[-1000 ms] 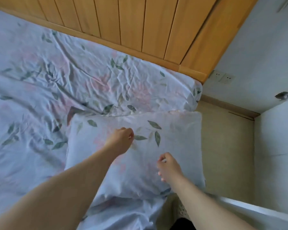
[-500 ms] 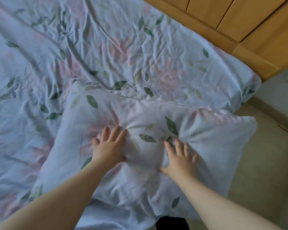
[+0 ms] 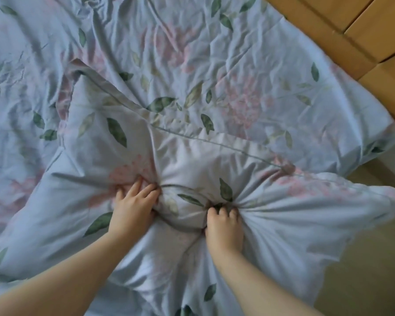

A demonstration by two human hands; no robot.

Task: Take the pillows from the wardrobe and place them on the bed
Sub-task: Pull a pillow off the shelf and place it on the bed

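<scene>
A pale blue pillow (image 3: 306, 215) with pink flowers and green leaves lies on the bed (image 3: 214, 49), which wears a sheet of the same print. Its right corner hangs past the bed's edge. My left hand (image 3: 132, 206) digs into the pillow's middle, fingers curled into the fabric. A little to the right, my right hand (image 3: 224, 226) grips a bunch of the pillowcase, and folds radiate from its fingertips. The cloth between the two hands is puffed up.
A wooden headboard (image 3: 374, 30) runs along the top right. Beige floor (image 3: 363, 270) shows to the right of the bed. The sheet is crumpled all over.
My view moved in over the bed. Both hands went from lying flat on the pillow to curling their fingers into it, bunching the fabric between them.
</scene>
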